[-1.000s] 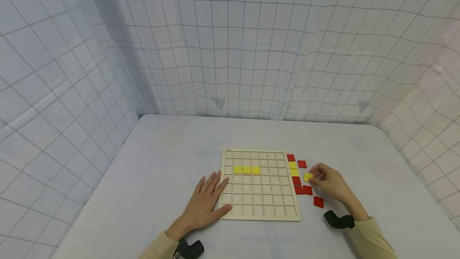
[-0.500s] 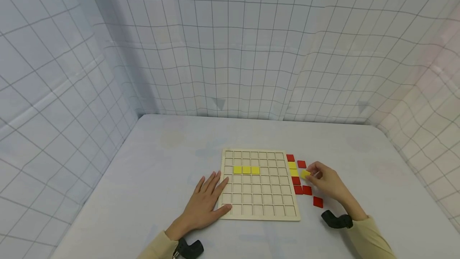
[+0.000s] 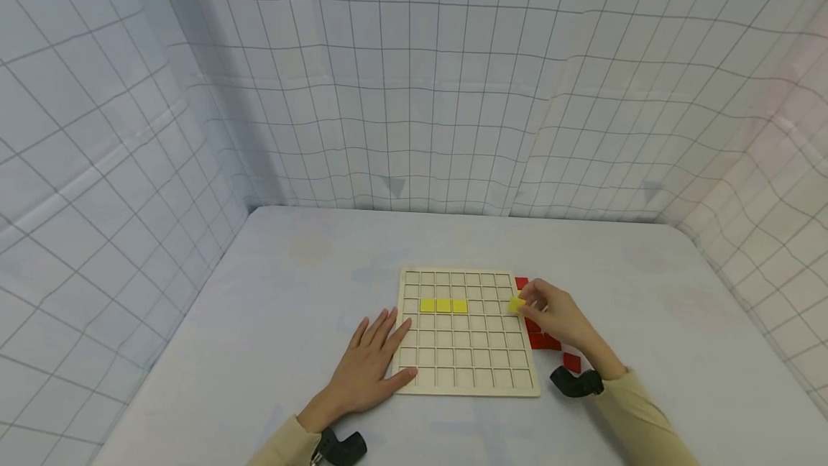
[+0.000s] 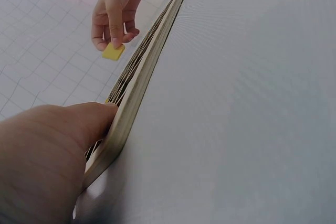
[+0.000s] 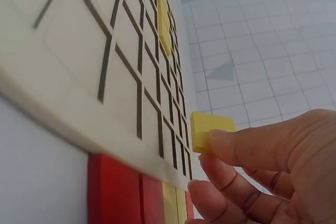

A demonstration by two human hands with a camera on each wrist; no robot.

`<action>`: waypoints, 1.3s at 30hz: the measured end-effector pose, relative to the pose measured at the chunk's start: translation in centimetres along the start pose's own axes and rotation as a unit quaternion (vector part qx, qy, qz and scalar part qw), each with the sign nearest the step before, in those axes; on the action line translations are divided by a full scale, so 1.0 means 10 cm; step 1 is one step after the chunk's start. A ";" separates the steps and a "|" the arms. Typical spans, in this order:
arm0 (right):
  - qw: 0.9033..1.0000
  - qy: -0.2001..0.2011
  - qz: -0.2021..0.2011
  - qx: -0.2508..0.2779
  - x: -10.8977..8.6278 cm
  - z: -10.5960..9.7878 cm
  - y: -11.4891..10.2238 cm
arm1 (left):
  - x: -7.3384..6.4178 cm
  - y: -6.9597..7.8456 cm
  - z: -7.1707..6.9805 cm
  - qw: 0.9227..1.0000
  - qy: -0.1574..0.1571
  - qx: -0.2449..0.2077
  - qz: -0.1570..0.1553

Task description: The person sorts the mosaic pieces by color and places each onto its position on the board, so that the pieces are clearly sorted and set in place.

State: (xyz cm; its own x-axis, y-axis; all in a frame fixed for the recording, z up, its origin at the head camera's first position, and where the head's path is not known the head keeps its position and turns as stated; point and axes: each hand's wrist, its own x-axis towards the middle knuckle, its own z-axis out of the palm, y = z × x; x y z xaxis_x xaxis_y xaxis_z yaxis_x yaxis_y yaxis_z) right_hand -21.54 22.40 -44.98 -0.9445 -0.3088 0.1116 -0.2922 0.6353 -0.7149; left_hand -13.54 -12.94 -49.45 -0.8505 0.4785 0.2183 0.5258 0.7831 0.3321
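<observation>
My right hand (image 3: 558, 316) pinches a yellow square tile (image 5: 206, 129) between thumb and fingers, held up over the right edge of a pale wooden grid board (image 3: 474, 359). In the left wrist view that yellow tile (image 4: 113, 51) hangs from the fingertips above the board. My left hand (image 3: 370, 369) lies with fingers spread along the board's left side, its thumb over the near-left corner. Three yellow tiles (image 3: 443, 306) sit side by side in cells of the third row from the far edge.
Red tiles (image 3: 572, 362) lie on the white table (image 3: 304, 265) right of the board, partly hidden by my right hand. A yellow tile (image 5: 169, 203) lies among them along the board's edge. Grid-patterned curtains (image 3: 427, 92) enclose the table at the back and sides.
My right hand has lifted the yellow tile from among the loose tiles and carried it left to the board's right edge. The left hand and board have stayed in place.
</observation>
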 end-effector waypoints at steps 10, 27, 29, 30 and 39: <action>0.999 -0.015 -0.037 -0.008 0.18 0.19 -0.14 | 0.00 -0.01 0.01 1.000 -0.005 -0.002 -0.001; 0.998 -0.035 -0.046 -0.012 0.30 0.37 -0.22 | 0.00 -0.01 0.01 1.000 -0.007 -0.007 -0.003; 0.998 -0.036 -0.045 -0.014 0.31 0.38 -0.22 | 0.01 -0.01 0.02 1.000 -0.007 -0.005 -0.003; 0.998 -0.036 -0.045 -0.014 0.31 0.38 -0.23 | 0.01 -0.01 0.02 1.000 -0.006 -0.004 -0.003; 0.998 -0.034 -0.056 -0.011 0.34 0.40 -0.24 | 0.00 0.00 0.00 1.000 0.000 -0.005 0.001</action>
State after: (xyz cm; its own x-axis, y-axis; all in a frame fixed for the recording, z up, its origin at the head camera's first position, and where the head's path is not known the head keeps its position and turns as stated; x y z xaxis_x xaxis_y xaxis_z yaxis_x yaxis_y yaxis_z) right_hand -23.45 17.03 -45.66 -0.8934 -0.4261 0.1427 -0.3998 0.6087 -0.6853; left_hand -13.57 -12.95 -49.43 -0.8492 0.4807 0.2188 0.5281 0.7778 0.3409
